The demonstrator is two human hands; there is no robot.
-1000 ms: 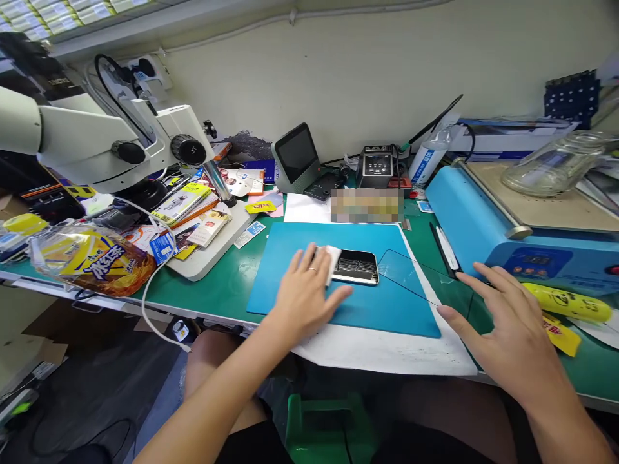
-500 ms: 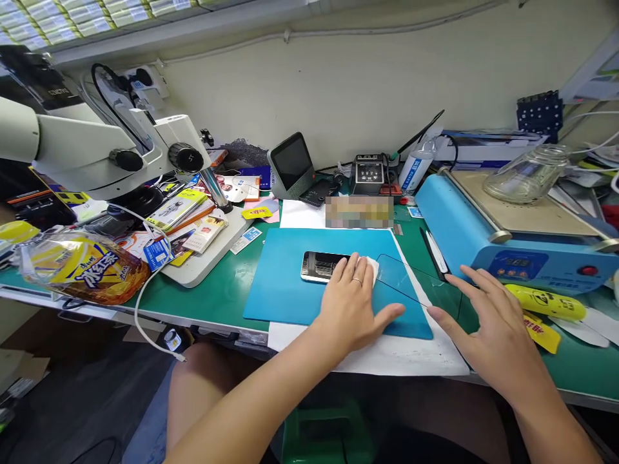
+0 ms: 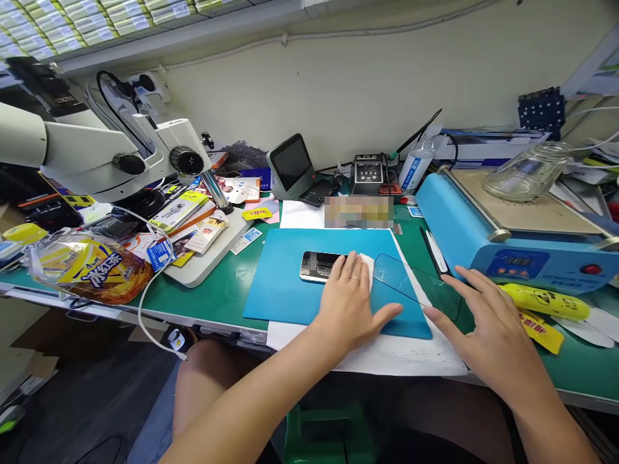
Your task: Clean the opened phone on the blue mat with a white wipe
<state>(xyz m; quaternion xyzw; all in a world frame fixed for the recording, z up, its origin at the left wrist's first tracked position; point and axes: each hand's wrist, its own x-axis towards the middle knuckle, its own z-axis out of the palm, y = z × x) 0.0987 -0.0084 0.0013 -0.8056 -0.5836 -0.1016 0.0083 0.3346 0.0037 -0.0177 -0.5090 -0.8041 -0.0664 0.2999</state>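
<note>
My left hand [image 3: 348,293] lies with its fingers flat, thumb out to the side, over the right part of a smartphone [image 3: 316,265]. A piece of white tissue or cloth [image 3: 370,261] pokes out under the fingers; the rest of it is covered. The phone rests face up on a blue mat [image 3: 285,296], its screen dark and streaked. Just to the right, my right hand [image 3: 493,322] holds a thin clear pane [image 3: 406,277] with a dark edge between thumb and fingertips. The pane's left end reaches close to the tissue, over the mat.
A blue heating machine [image 3: 522,261] with a glass jar [image 3: 529,174] on top stands at right, a yellow tube [image 3: 546,301] before it. A microscope [image 3: 126,154] and a tea bottle [image 3: 91,267] occupy the left. Behind the mat are a small display [image 3: 291,164] and a black station [image 3: 367,174].
My left hand has shifted very slightly left on the phone, with the tissue under it. My right hand and the pane have barely moved left. The camera view has tilted a little.
</note>
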